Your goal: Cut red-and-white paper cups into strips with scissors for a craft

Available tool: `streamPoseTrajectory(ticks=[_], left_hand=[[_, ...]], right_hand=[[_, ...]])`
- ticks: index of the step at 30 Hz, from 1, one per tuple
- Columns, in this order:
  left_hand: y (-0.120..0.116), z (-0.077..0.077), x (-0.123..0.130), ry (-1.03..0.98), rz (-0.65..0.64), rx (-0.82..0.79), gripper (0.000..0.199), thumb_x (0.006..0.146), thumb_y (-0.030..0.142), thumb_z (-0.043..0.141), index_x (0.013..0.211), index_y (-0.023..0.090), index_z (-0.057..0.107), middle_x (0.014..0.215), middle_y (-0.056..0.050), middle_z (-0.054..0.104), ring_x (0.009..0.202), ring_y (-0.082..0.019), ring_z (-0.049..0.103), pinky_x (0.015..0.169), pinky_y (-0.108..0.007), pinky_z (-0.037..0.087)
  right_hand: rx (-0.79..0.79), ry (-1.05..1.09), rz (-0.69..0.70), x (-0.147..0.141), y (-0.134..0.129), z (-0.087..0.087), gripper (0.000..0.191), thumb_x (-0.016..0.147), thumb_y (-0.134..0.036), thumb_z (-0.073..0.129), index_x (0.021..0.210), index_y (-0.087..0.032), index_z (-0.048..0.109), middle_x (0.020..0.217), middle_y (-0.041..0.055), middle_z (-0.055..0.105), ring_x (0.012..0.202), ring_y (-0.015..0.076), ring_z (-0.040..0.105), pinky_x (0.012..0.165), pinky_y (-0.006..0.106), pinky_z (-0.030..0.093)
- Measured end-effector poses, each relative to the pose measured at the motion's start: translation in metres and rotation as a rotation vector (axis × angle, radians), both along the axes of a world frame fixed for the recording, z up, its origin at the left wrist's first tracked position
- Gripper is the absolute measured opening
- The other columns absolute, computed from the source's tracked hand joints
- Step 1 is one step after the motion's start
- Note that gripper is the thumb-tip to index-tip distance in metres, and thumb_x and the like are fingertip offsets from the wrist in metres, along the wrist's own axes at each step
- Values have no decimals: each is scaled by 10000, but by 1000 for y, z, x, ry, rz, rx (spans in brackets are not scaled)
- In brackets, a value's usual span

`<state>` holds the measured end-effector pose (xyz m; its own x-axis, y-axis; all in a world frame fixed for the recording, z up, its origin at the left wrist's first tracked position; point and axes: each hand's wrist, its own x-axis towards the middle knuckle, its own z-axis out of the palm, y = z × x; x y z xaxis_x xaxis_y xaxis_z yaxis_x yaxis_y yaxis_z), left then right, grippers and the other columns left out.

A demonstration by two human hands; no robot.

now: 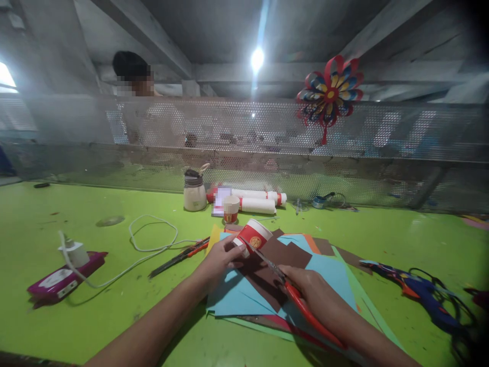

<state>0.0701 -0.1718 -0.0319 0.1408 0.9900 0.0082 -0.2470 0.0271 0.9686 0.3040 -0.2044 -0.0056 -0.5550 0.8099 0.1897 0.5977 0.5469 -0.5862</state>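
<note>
My left hand (223,260) is closed round the base end of a red and white paper cup (253,235), which lies tilted on its side above the paper pile. A round gold emblem shows on the cup's red band. In my right hand (305,285) is a pair of red-handled scissors (296,300), its blades pointing up and left to the cup's side. Whether the blades cut into the cup wall I cannot tell. Under both hands lie coloured paper sheets (324,275), mostly light blue and brown. Another paper cup (231,210) stands upright behind.
To the left are a purple power strip (63,283), a white cable and a second pair of scissors (179,259). A blue glue gun (416,290) lies right. Stacked cups (257,206), a phone (220,201) and a jar (194,192) stand along the mesh divider (244,127); a person is beyond it.
</note>
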Motion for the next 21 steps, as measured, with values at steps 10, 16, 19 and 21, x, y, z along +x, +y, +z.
streamPoseTrajectory(ticks=[10,16,19,21], left_hand=[[2,0,-8,-73,-82,-42,355,806,422,628,1023,142,650,971,-135,699,841,-217,653,765,-363,504],[1,-1,-2,-36,-73,14,394,771,384,683,1098,172,630,995,-123,696,857,-225,659,737,-340,493],[0,-2,0,-14,-44,42,419,764,402,688,1121,189,630,986,-113,697,850,-221,660,720,-325,484],[-1,-2,1,-8,-31,39,426,756,414,693,1116,193,638,975,-111,699,839,-215,658,716,-318,479]], right_hand=[[36,19,14,1,4,-8,217,816,-185,484,937,-241,656,911,2,727,824,203,652,706,243,434],[11,-10,8,3,4,-6,230,815,-178,464,908,-218,670,854,26,729,787,213,647,704,257,436],[4,24,14,2,3,-4,232,821,-169,465,923,-228,665,898,22,730,826,217,650,719,259,438],[5,54,29,1,2,-4,246,814,-154,474,956,-238,656,964,14,727,871,215,653,736,257,439]])
